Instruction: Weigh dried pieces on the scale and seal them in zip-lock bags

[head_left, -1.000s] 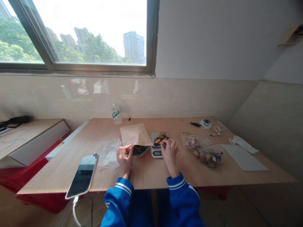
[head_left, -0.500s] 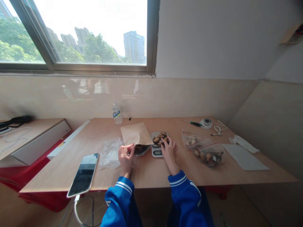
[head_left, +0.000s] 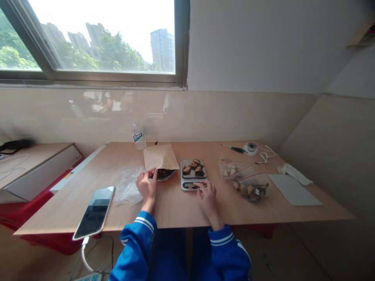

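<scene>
A small kitchen scale [head_left: 193, 181] sits mid-table with several dark dried pieces [head_left: 193, 168] on its platform. My right hand [head_left: 206, 197] rests just in front of the scale, fingers spread, touching its front edge and holding nothing. My left hand [head_left: 147, 185] pinches the near edge of a brown paper bag [head_left: 159, 157], which lies over a dark dish [head_left: 164, 174] holding more pieces.
A phone [head_left: 94, 212] on a cable lies front left, beside crumpled clear plastic [head_left: 127, 187]. Zip bags of dried pieces [head_left: 246, 182] lie to the right, then a white sheet [head_left: 293, 190]. A water bottle [head_left: 138, 136], screwdriver [head_left: 234, 148] and tape measure [head_left: 251, 148] line the back edge.
My right hand has drawn back from the pieces on the scale's platform to the scale's front edge. The left hand stays at the paper bag. The view has shifted slightly.
</scene>
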Tool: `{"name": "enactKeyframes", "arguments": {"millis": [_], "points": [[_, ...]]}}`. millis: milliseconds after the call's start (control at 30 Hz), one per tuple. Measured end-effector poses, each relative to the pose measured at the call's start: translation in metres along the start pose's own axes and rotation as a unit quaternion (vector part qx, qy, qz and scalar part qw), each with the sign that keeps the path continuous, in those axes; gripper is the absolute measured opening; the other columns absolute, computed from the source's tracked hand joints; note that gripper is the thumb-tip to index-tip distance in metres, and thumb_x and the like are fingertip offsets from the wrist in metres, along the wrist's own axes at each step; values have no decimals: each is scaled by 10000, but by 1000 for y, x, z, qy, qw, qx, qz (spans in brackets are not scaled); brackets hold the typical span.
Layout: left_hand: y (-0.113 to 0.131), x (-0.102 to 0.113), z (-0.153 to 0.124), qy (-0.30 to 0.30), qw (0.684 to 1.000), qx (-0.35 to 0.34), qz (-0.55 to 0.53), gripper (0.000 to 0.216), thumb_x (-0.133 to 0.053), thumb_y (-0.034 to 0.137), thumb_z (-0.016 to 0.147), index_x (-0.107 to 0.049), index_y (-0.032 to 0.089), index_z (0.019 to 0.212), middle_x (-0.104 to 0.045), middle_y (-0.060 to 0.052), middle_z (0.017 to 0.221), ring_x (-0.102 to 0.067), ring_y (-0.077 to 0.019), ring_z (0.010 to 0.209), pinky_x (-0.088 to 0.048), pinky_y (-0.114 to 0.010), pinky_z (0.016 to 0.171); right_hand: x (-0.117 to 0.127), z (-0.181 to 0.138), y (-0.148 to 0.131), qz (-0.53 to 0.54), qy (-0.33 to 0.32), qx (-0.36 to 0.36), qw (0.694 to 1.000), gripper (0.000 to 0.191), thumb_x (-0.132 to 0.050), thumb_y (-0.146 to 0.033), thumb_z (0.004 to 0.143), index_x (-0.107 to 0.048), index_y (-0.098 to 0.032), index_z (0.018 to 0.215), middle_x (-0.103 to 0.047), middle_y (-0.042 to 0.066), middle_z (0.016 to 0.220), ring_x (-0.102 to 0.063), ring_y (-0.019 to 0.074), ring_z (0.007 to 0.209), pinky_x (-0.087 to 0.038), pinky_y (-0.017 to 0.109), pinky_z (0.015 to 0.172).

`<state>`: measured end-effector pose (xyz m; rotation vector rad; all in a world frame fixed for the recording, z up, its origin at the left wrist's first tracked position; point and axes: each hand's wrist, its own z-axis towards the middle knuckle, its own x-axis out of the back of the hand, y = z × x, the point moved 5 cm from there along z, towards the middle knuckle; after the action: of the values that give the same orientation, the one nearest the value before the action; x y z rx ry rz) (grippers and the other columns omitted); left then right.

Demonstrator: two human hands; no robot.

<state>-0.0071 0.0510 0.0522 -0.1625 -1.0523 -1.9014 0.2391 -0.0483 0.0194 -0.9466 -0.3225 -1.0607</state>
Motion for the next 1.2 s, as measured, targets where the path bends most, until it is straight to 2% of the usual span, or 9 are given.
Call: {"name": "enactKeyframes", "arguments": {"millis": [167,333,400,500,700,800,900,1067,1200], "points": [[7,-14,29,-108,991,57,53,253,-493,415,831,-646,248,943,-644,-51,918,-567,-227,920,-372,-370,825,-12,-2,-13,-15,-82,38,996,201,-542,-224,820,-629,-276,994,-545,46,1028,-471,230,966,-360,377,839],[1,-38,45,-221,968,81,84,246,-478,343,829,-633,249,995,-632,-85,1039,-515,-286,1065,-342,-464,887,-7,-8,-15,-5,-99,48,994,115,-567,-250,828,-643,-275,910,-566,28,988,-480,211,941,-345,361,837],[-2,-35,37,-215,970,82,78,273,-448,300,838,-612,230,1044,-604,-102,1107,-501,-290,1092,-336,-478,901,-6,-6,-14,13,-93,31,995,97,-580,-263,828,-649,-276,894,-580,20,957,-484,204,922,-339,348,819],[-6,-14,11,-183,977,91,54,287,-419,291,845,-596,206,1054,-586,-111,1119,-500,-287,1089,-327,-483,927,-4,13,-10,18,-50,-9,999,90,-585,-281,829,-660,-270,877,-596,21,909,-487,206,904,-327,345,803],[-9,26,-36,-199,969,143,25,296,-424,274,821,-588,217,1061,-566,-106,1115,-500,-291,1082,-322,-489,963,-13,55,-5,-38,-19,-52,998,196,-566,-215,811,-656,-241,984,-592,60,1001,-474,244,945,-323,370,794],[-7,33,-39,-187,973,133,19,289,-412,255,823,-594,211,1044,-573,-105,1104,-503,-279,1083,-310,-482,983,-7,36,-2,-15,25,-67,997,255,-479,-196,845,-623,-234,1051,-573,68,1027,-483,232,953,-332,373,811],[-8,32,-39,-182,975,121,33,289,-404,251,829,-593,210,1043,-572,-110,1116,-502,-281,1087,-304,-490,984,3,2,1,22,33,-81,996,247,-420,-166,854,-643,-219,947,-571,62,947,-500,215,914,-352,367,814],[-20,19,-41,-192,974,104,63,329,-427,305,831,-578,205,1106,-565,-113,1156,-510,-289,1075,-373,-459,916,7,-22,-6,65,-18,-59,996,264,-401,-114,833,-637,-227,872,-571,48,906,-507,205,882,-380,360,816],[-28,16,-42,-194,976,73,62,303,-466,363,812,-631,192,1000,-615,-104,1046,-551,-278,997,-413,-411,852,-1,-22,-13,88,-84,-35,992,254,-407,-78,820,-619,-220,818,-564,40,863,-505,200,866,-405,342,789]]}}
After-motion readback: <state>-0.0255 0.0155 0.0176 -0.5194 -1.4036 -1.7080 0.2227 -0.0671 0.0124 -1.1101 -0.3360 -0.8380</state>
